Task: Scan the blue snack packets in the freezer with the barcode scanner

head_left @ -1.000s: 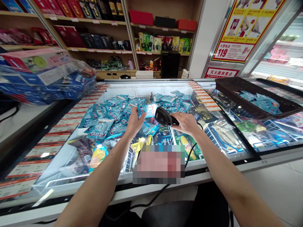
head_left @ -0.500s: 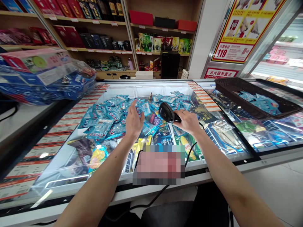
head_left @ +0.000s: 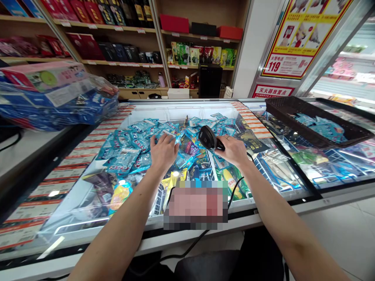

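Observation:
My left hand (head_left: 164,151) is palm down over a heap of small blue packets (head_left: 123,159) in the chest freezer. Its fingers and thumb close on one blue packet (head_left: 178,138), mostly hidden under the hand, with a bright edge showing past the fingertips. In my right hand (head_left: 233,150) is a black handheld barcode scanner (head_left: 207,137), its head pointing left toward the left hand. The scanner's cable runs down from the right wrist. Below the hands, a blurred-out pinkish device or box (head_left: 195,203) sits at the freezer's front edge.
A dark brown basket (head_left: 281,107) holding more blue packets stands on the freezer's right side. Plastic-wrapped boxes (head_left: 55,93) are stacked at left. White wire dividers (head_left: 211,164) and other bagged foods lie inside the freezer. Stocked shelves (head_left: 117,28) stand behind.
My left hand has turned from side-on to palm down and shifted slightly left, tilting the packet out of view. My right hand and the scanner have hardly moved.

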The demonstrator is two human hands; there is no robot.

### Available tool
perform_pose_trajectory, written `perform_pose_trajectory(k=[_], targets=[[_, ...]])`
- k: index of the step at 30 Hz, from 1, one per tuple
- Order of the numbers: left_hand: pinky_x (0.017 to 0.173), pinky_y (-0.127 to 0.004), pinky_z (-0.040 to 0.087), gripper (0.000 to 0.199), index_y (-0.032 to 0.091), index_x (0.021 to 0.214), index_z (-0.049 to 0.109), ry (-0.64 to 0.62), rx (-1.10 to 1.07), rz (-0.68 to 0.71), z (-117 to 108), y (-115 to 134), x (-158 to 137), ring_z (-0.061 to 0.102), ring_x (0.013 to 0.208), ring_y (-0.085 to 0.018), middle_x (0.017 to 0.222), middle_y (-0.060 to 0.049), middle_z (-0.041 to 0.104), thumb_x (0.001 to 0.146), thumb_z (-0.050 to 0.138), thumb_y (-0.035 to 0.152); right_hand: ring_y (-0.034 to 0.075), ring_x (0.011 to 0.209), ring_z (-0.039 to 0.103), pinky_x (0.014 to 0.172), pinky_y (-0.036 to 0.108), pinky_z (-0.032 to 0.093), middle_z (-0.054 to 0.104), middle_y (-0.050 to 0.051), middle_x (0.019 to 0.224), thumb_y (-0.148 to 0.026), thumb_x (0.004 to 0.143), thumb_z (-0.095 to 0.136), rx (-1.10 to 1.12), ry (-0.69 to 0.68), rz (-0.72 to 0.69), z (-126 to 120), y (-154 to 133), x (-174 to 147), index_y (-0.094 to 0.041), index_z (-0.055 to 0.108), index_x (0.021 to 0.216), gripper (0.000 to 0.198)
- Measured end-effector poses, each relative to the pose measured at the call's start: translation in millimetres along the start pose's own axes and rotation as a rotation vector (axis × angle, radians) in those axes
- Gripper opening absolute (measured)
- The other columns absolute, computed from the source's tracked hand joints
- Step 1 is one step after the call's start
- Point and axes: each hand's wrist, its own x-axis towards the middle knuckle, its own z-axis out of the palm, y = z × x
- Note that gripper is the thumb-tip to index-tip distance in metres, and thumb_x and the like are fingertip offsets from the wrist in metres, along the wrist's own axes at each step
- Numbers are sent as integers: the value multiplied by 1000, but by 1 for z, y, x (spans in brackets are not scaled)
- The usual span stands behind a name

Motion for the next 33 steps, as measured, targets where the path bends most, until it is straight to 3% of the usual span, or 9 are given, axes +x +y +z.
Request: perform_pose_trajectory(k=[7, 10, 18, 23, 27, 30, 33], targets=[[113, -60, 0, 33, 27, 114, 62, 74, 5, -83, -2, -3, -1, 40, 130, -29, 124, -7, 60, 86, 46, 30, 22, 92, 60, 69, 27, 39, 68, 7, 98, -44, 84, 54, -1, -11, 40, -5, 1, 1, -20, 58, 117, 41], [114, -60, 0, 38, 27, 124, 56, 51, -21, -47, -3, -1, 0, 39, 132, -28, 132, -7, 56, 87, 45, 31, 23, 93, 61, 69, 27, 40, 68, 7, 99, -44, 84, 55, 1, 5, 94, -8, 1, 2, -21, 59, 116, 40], [116, -53, 12, 40, 25, 131, 51, -195, -111, 260, -6, 19, 5, 45, 130, -23, 131, -6, 57, 94, 35, 32, 24, 89, 62, 66, 29, 40, 68, 8, 97, -42, 83, 54, -24, 45, 221, -6, 3, 3, -21, 60, 115, 39], [117, -42, 16, 49, 32, 142, 33, -438, -220, 464, -3, 41, 3, 31, 139, -16, 147, 1, 39, 95, 33, 44, 25, 87, 62, 66, 30, 41, 68, 9, 96, -44, 83, 53, -26, 62, 297, -7, 5, 4, -21, 59, 116, 41], [117, -40, 12, 55, 37, 146, 20, -551, -220, 527, 0, 45, 4, 22, 142, -16, 152, 5, 30, 94, 30, 52, 24, 86, 62, 68, 31, 42, 68, 10, 97, -42, 83, 54, -8, 53, 278, -6, 5, 4, -20, 59, 115, 39], [115, -41, 15, 54, 38, 145, 22, -527, -189, 539, 0, 46, 5, 31, 138, -19, 148, 3, 38, 94, 28, 53, 24, 87, 62, 69, 31, 43, 68, 9, 97, -42, 83, 54, -3, 46, 267, -6, 4, 4, -20, 59, 114, 39], [106, -40, 28, 51, 36, 140, 38, -433, -124, 510, -1, 47, 7, 44, 125, -23, 132, -3, 54, 93, 30, 54, 25, 88, 62, 69, 32, 43, 68, 10, 97, -42, 83, 54, -7, 42, 266, -7, 3, 4, -20, 59, 115, 40]])
